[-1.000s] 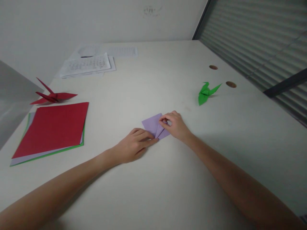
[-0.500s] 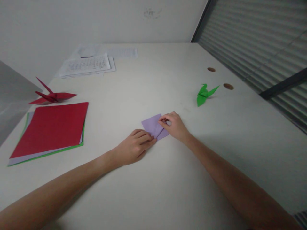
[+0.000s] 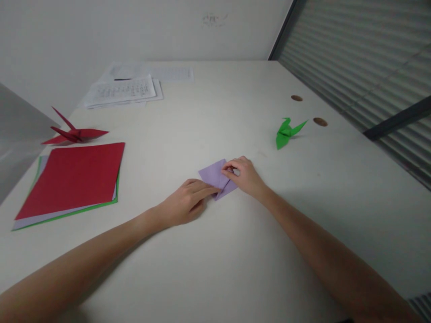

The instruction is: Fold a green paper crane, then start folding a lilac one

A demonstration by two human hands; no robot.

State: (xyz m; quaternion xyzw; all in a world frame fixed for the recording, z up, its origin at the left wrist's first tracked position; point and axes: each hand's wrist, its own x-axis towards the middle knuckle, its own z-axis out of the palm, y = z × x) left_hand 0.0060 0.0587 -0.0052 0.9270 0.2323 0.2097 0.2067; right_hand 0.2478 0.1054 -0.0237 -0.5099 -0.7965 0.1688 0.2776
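A small folded sheet of purple origami paper lies on the white table between my hands. My right hand pinches a flap of it between thumb and forefinger, and the fingers cover part of its right side. From the left, my left hand rests with its fingers stretched out over the paper's lower edge. The left forefinger touches the flap near the bottom corner, where the paper's tip shows below the fingers.
On the left, a red paper crane stands behind a stack of coloured paper, red on top. A green paper crane stands at the right, near two round holes. Written sheets lie at the back left.
My left fingers have shifted slightly up the paper and stretched out, so the bottom corner now shows. My right hand keeps its pinch on the flap, almost unmoved.
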